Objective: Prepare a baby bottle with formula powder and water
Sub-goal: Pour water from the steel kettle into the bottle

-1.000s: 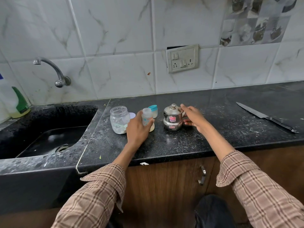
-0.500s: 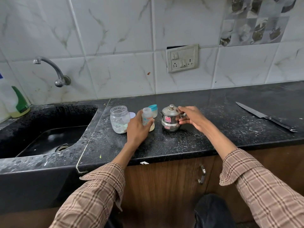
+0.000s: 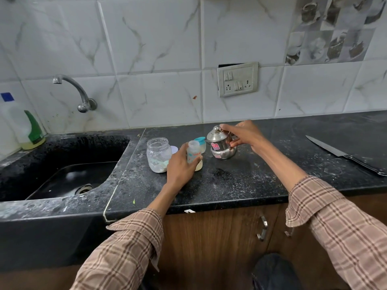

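Now — water step: my left hand (image 3: 180, 166) fingers wrap the baby bottle (image 3: 193, 152); right of it, right hand (image 3: 244, 135) fingers pinch the steel pot (image 3: 222, 146) — next, tilt carefully over the bottle's mouth.

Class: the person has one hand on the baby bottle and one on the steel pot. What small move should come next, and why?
Probably carry the steel pot over the baby bottle and tip it. The right hand holds the pot lifted and tilted, the left hand steadies the open bottle with powder inside.
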